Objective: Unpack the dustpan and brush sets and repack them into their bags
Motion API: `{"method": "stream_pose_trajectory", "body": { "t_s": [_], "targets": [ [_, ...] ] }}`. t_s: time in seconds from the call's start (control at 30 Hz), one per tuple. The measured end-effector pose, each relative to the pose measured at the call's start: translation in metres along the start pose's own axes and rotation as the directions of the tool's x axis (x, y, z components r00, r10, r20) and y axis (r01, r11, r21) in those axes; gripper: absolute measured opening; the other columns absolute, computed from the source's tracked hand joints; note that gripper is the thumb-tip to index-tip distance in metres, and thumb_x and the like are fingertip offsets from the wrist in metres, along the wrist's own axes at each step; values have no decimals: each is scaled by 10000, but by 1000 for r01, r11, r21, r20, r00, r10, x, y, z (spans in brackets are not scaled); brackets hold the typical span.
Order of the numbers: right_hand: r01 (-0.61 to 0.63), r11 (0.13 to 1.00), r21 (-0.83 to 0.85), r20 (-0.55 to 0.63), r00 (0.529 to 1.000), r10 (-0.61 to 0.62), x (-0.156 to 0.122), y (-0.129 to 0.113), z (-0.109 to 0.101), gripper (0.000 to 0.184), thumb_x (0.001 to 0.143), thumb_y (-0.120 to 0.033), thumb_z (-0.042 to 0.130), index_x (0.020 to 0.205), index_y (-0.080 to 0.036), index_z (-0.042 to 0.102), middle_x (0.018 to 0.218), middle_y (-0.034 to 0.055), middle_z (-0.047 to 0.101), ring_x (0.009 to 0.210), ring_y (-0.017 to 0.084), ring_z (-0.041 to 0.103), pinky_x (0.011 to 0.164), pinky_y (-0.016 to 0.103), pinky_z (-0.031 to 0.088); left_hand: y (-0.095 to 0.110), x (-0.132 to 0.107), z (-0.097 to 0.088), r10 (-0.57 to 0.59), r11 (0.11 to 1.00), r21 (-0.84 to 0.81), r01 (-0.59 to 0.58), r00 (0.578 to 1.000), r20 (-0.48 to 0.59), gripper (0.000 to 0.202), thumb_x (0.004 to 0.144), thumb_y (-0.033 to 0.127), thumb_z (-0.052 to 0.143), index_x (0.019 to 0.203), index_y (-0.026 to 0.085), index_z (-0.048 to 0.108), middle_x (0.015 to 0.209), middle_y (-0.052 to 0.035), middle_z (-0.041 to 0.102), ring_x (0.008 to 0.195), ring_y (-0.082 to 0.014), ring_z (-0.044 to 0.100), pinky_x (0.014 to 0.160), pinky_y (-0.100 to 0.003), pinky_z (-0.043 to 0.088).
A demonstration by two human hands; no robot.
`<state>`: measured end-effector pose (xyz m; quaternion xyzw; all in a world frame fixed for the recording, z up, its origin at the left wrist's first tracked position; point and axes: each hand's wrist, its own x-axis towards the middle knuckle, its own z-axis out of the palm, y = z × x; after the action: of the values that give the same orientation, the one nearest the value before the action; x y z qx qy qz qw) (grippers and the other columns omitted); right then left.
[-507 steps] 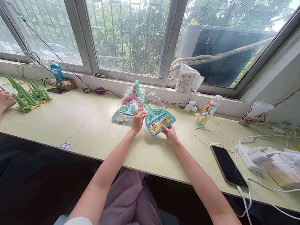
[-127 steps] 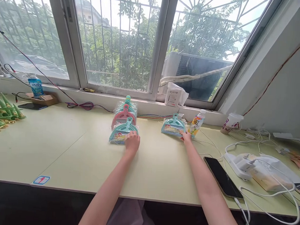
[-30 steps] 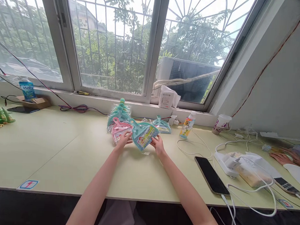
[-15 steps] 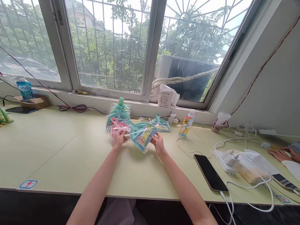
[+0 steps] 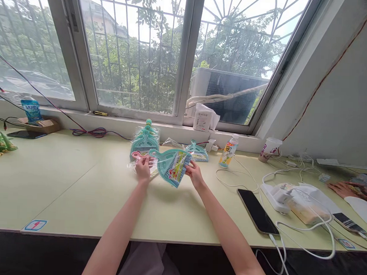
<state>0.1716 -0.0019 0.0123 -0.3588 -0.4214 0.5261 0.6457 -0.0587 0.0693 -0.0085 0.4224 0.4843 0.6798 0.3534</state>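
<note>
A teal dustpan (image 5: 166, 164) with a small brush and a printed card sits tilted in clear wrapping above the table. My right hand (image 5: 196, 175) is closed on its right edge, thumb and fingers pinching the brush side. My left hand (image 5: 143, 169) is closed on a pink dustpan (image 5: 138, 155) in clear wrapping; the hand and the teal dustpan hide most of it. Just behind stands a row of wrapped teal dustpans (image 5: 145, 141), one overlapping another. Another wrapped teal dustpan (image 5: 196, 150) lies to the right near the wall.
On the right are a drink bottle (image 5: 228, 151), a plastic cup (image 5: 269, 150), a black phone (image 5: 257, 211) and a power strip (image 5: 275, 198) with tangled white cables. Another person's hand (image 5: 341, 188) rests at the far right. A blue bottle (image 5: 32, 111) stands at the left.
The teal dustpan has turned slightly, its handle moving left and down. The pink dustpan has shifted left and lower, and less of it shows. Both hands keep their grip.
</note>
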Motion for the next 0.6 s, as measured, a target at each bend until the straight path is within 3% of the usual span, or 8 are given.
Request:
{"method": "stream_pose_trajectory", "body": {
  "t_s": [0.17,0.3,0.37,0.43,0.53,0.6],
  "targets": [
    [-22,1000,5,3,1000,22,1,-3,-3,532,611,-284,795,1103,-201,610,901,37,740,802,203,709,747,333,555,13,-4,-3,-21,988,153,29,998,-56,297,858,390,467,1004,177,614,1053,-96,670,926,-208,651,779,-319,535],
    [-70,997,-24,32,997,71,4,-7,-16,519,610,-266,796,1096,-199,627,893,38,744,755,194,708,715,324,559,31,-7,-11,127,933,357,-53,974,-186,345,902,434,403,1077,198,584,1168,-102,634,1103,-264,570,949,-412,439],
    [-98,994,-45,71,992,101,5,-11,-23,507,614,-257,797,1090,-197,633,896,46,745,743,191,707,687,310,560,38,-8,-13,180,881,460,-107,977,-117,393,908,486,385,1030,200,625,1115,-111,653,1124,-299,551,982,-454,394],
    [-121,990,-65,120,984,128,5,-14,-26,497,615,-251,798,1082,-194,640,916,55,745,738,188,707,664,295,559,40,-9,-13,195,844,504,-186,980,35,434,895,541,401,958,212,676,1002,-107,686,1094,-313,566,1007,-472,358],
    [-137,986,-94,180,972,153,5,-18,-27,488,622,-253,797,1085,-199,651,948,58,743,740,186,708,639,280,559,38,-10,-10,231,836,460,-299,952,199,381,819,575,535,832,243,723,875,-78,716,1039,-305,594,1048,-458,319],
    [-134,984,-115,195,969,155,4,-19,-27,489,629,-261,793,1094,-204,654,943,54,743,737,186,709,629,274,557,35,-10,-9,212,871,387,-302,942,259,332,775,553,596,775,247,724,806,-59,722,949,-282,630,1002,-421,380]
  ]
}}
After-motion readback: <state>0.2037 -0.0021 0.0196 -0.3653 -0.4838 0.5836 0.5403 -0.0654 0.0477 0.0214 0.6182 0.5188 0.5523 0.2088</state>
